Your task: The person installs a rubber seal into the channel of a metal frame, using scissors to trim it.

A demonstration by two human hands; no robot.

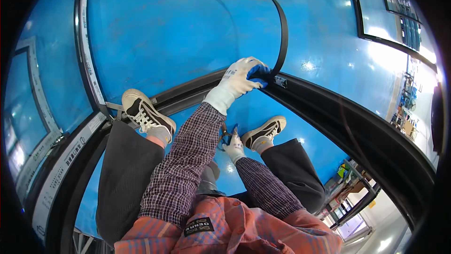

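Note:
My left hand (242,78), in a white knit glove with blue coated fingers, is closed at the corner of a black window frame (324,101). A long black rubber strip (283,33) runs out from under its fingers and curves away over the floor. Low between my shoes, my right hand (234,148), gloved the same way, is closed around a small dark tool (224,135) with what looks like a looped handle. The tool's kind cannot be made out. A small metal fitting (280,81) sits in the frame beside my left hand.
The frame's far rail (188,92) passes in front of my left shoe (143,111); my right shoe (265,129) stands inside the frame. Other frames with white protective tape (87,42) stand at left. A glazed panel (380,10) is at far right, a loaded shelf (352,183) at lower right.

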